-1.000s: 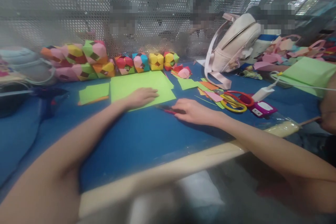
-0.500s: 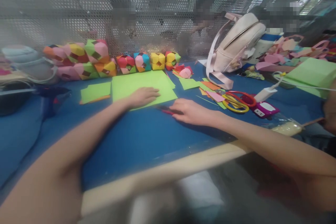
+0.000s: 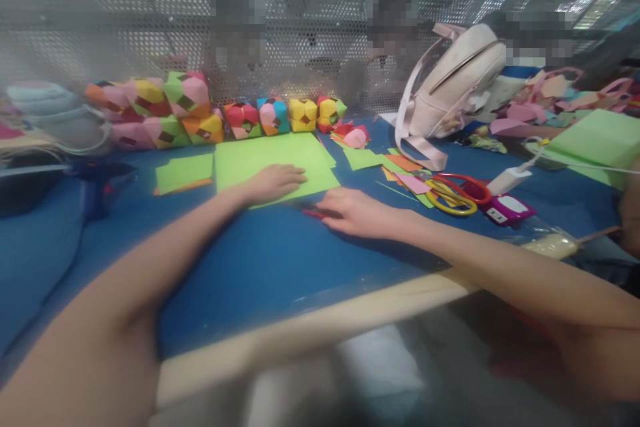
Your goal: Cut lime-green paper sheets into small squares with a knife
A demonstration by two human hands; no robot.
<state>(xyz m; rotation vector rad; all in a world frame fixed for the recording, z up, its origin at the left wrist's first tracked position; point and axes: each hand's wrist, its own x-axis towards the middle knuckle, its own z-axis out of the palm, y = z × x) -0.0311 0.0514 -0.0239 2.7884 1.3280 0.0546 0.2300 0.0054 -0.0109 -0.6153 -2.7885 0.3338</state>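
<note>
A large light-green paper sheet (image 3: 270,155) lies on the blue table. My left hand (image 3: 274,183) rests flat on its near part, fingers stretched out to the right. Just right of the sheet's near edge, my right hand (image 3: 353,212) is closed low over the table. From its fingers a slim pink-and-dark tool (image 3: 313,213) points left, along that edge. Blur and the fingers hide the tool's exact kind. Smaller green paper pieces (image 3: 185,172), with orange ones under them, lie left of the sheet.
Folded paper blocks (image 3: 243,120) line the back. To the right are paper scraps (image 3: 400,163), yellow-handled scissors (image 3: 453,199), red-handled scissors (image 3: 475,188), a purple plug box (image 3: 507,209) and a pale backpack (image 3: 450,87). A blue glue gun (image 3: 97,187) lies left. People sit beyond the perforated screen (image 3: 320,13).
My right hand has slid slightly left with the tool, along the sheet's near edge. My left hand stays on the paper. The view has shifted a little.
</note>
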